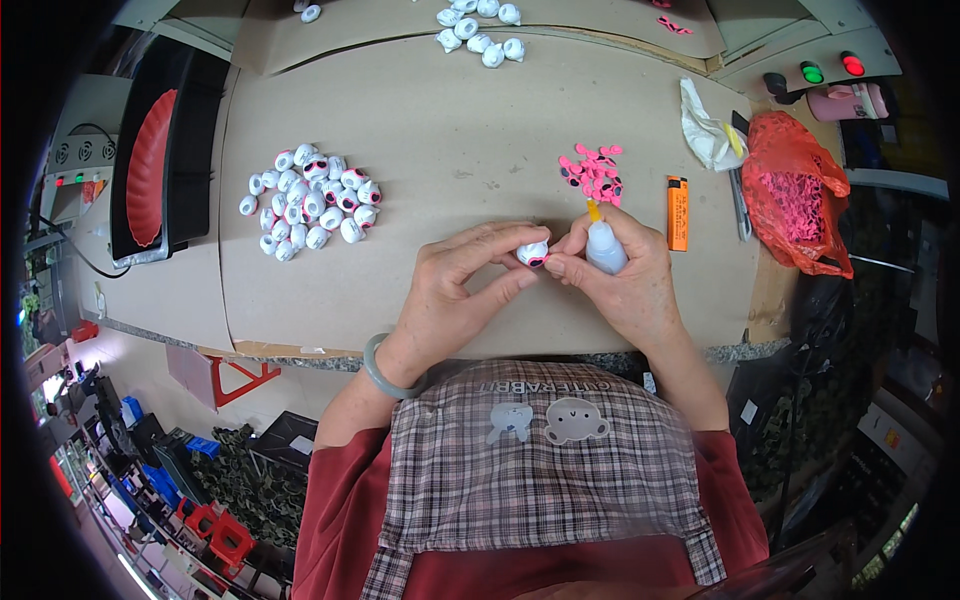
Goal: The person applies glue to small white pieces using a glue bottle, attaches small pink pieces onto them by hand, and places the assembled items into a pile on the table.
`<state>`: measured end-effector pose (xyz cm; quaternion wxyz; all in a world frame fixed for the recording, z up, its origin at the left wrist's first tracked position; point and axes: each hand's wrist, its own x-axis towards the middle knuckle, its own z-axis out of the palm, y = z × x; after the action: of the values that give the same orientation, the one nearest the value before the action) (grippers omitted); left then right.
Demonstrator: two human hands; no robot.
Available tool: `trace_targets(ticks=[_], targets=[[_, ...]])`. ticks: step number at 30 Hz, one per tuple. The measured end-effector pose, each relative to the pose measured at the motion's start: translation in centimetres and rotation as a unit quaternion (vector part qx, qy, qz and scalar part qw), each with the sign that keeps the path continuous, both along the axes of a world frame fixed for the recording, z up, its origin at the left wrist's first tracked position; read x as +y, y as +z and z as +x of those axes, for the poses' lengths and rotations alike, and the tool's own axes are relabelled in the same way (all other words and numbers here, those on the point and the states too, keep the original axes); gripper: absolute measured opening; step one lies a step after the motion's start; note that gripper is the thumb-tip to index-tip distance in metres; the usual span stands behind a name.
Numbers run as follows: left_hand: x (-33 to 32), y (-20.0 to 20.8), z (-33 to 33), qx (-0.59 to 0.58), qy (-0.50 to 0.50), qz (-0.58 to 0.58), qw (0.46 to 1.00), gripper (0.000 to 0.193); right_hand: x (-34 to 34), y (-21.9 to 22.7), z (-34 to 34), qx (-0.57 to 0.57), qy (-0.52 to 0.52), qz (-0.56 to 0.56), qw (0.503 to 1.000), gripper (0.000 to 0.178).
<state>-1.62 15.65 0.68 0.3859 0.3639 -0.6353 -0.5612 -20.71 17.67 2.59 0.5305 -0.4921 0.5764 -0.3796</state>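
Note:
My left hand [462,282] pinches a small white figure head [533,252] between thumb and fingers; a pink-and-black glasses-shaped piece shows on its near side. My right hand [630,275] is wrapped round a translucent squeeze bottle [606,250] whose yellow tip [594,211] points away from me. The right thumb and forefinger also reach the head's right side, touching or nearly touching the pink piece. Just beyond that hand lies a loose heap of small pink-and-black pieces [596,172]. Left of my hands sits a pile of white heads [310,203], several with pink glasses on them.
More white heads [480,28] lie at the far edge of the cardboard-covered table [430,120]. On the right are an orange box [678,214], a crumpled white wrapper [708,130] and a red plastic bag [790,150] of pink pieces. A black bin with a red liner [154,170] stands left.

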Motion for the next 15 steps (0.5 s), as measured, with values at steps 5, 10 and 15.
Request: trace_targets(ticks=[5,10,15], targets=[[0.4,-0.5,-0.6,0.032,0.031,0.053,0.998,0.027,0.2,-0.2,0.7,0.102,-0.014,-0.094,0.990,0.021],[0.8,-1.1,-0.8,0.085,0.029,0.088,0.992,0.025,0.4,-1.0,0.9,0.054,-0.032,-0.071,0.995,0.022],[1.0,-1.3,-0.7,0.103,0.028,0.092,0.990,0.023,0.4,-1.5,1.1,0.034,-0.045,-0.075,0.996,0.023]])
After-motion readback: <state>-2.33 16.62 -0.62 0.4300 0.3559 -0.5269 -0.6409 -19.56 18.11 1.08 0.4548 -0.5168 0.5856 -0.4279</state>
